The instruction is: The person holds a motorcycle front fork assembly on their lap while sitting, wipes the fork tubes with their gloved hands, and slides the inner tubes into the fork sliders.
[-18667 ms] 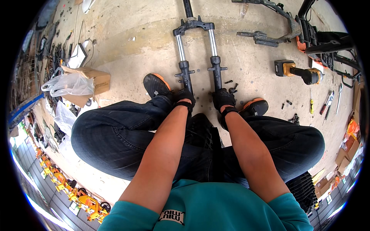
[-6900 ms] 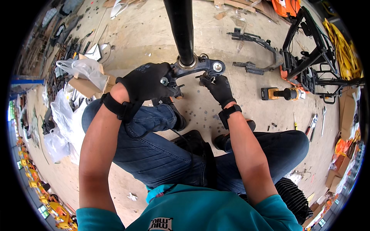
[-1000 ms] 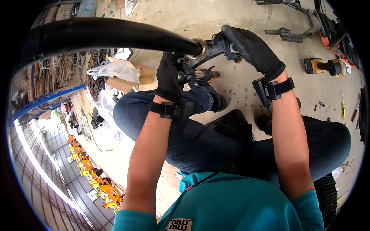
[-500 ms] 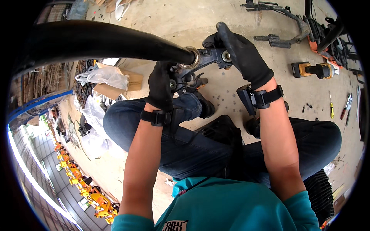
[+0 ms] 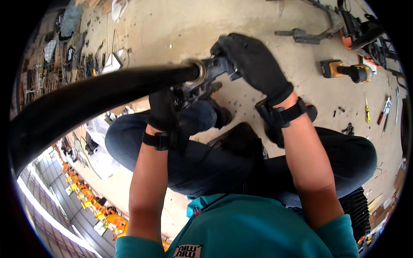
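Note:
A long black tube (image 5: 107, 86) reaches from the left edge toward the middle, with a metal ring (image 5: 198, 72) round its base. There it joins a dark metal bracket (image 5: 213, 69), held in the air above my lower legs. My black-gloved left hand (image 5: 163, 109) is closed round the bracket's left end, under the tube; its fingers are mostly hidden. With fingers curled over the top, my gloved right hand (image 5: 254, 64) grips the bracket's right end. Both wrists carry black straps.
A yellow-and-black cordless power tool (image 5: 346, 71) lies on the floor at the right. Nearer are a yellow screwdriver (image 5: 367, 109) and red-handled pliers (image 5: 383, 112). Dark metal frames (image 5: 314, 36) lie at the far right. Clear plastic bags (image 5: 101, 150) lie left of my knee.
The tube has swung down toward the lower left, tilting the bracket with it. My right hand has shifted left and its fingers have curled over the bracket end. The whole view has shifted slightly.

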Motion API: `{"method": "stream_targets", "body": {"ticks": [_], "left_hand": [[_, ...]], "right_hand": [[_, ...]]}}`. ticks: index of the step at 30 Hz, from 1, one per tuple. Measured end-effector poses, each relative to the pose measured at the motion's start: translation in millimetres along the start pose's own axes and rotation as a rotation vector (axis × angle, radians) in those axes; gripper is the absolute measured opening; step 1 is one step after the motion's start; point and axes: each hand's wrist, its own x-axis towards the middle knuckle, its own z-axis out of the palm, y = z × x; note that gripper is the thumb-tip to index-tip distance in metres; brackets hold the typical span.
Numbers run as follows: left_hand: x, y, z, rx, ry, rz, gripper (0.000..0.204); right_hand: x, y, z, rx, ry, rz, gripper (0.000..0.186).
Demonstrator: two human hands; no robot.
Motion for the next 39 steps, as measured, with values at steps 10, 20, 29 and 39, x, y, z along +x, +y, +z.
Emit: {"method": "stream_targets", "body": {"ticks": [10, 20, 29, 39], "left_hand": [[6, 0, -3, 0.234, -0.138, 0.134, 0.034], [8, 10, 2, -0.005, -0.258, 0.091, 0.033], [5, 14, 11, -0.21, -0.195, 0.002, 0.03], [35, -11, -7, 0.445, -0.245, 0.444, 0.019]], "right_hand": [[-39, 76, -49, 0.394, 0.145, 0.404, 0.034], [-31, 40, 5, -0.211, -0.137, 0.301, 0.048], [-17, 80, 25, -0.298, -0.201, 0.381, 0.032], [-20, 79, 21, -0.208, -0.222, 0.221, 0.016]]}}
